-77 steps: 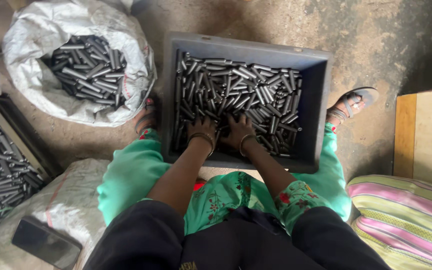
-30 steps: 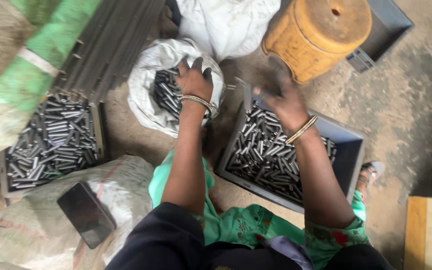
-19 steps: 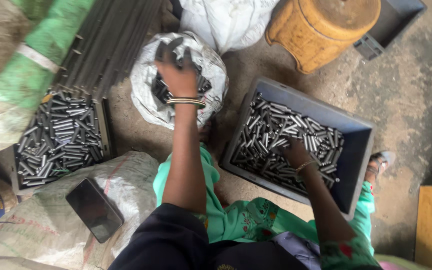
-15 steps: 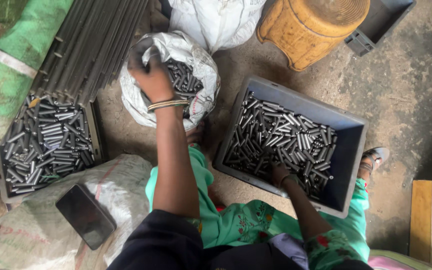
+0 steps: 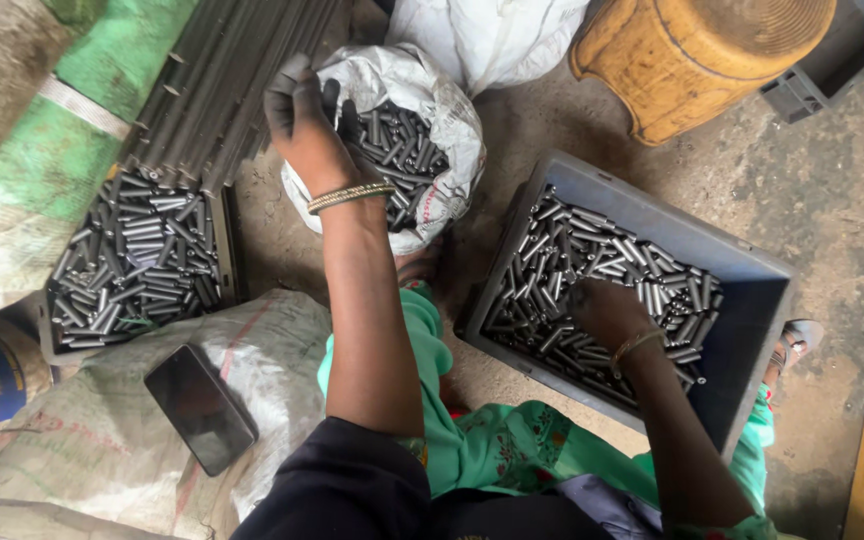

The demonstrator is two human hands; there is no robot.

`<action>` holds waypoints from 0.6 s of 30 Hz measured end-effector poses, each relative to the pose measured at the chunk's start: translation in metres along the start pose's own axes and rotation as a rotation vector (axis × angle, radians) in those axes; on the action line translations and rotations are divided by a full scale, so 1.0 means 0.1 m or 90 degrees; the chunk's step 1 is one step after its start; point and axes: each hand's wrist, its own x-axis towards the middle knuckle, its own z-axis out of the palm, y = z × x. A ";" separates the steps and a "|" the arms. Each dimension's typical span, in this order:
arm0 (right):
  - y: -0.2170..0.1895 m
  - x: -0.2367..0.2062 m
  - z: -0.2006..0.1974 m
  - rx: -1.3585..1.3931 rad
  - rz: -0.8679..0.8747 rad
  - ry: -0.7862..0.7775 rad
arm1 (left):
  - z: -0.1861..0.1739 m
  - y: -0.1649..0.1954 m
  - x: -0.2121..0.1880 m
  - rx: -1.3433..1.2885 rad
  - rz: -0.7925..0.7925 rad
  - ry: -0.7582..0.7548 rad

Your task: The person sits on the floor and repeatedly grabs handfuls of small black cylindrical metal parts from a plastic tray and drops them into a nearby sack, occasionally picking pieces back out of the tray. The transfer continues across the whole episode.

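The left hand is curled shut on a few short metal pins at the rim of the white sack at far centre; the right hand lies palm-down in the grey crate at right, its grip hidden. The pins are judged stiff, dense, smooth and likely slippery, best scooped by the handful across their middles. Their long axes point every way in the sack; in the crate most run from near left to far right.
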 end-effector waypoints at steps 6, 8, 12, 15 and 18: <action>-0.58 -0.30 -0.82 0.227 -0.360 0.462 | 0.03 -0.21 -0.08 0.227 0.217 -0.037; -0.46 -0.45 -0.71 0.173 -0.338 0.471 | 0.06 -0.27 -0.19 0.362 0.318 -0.053; 0.09 -0.72 0.02 0.085 -0.301 0.425 | 0.14 -0.44 -0.60 0.497 0.338 -0.130; 0.57 -1.10 0.75 0.192 -0.208 0.386 | 0.16 -0.64 -0.95 0.544 0.382 -0.255; 0.98 -1.50 1.28 0.224 -0.049 0.324 | 0.04 -0.91 -1.26 0.553 0.461 -0.374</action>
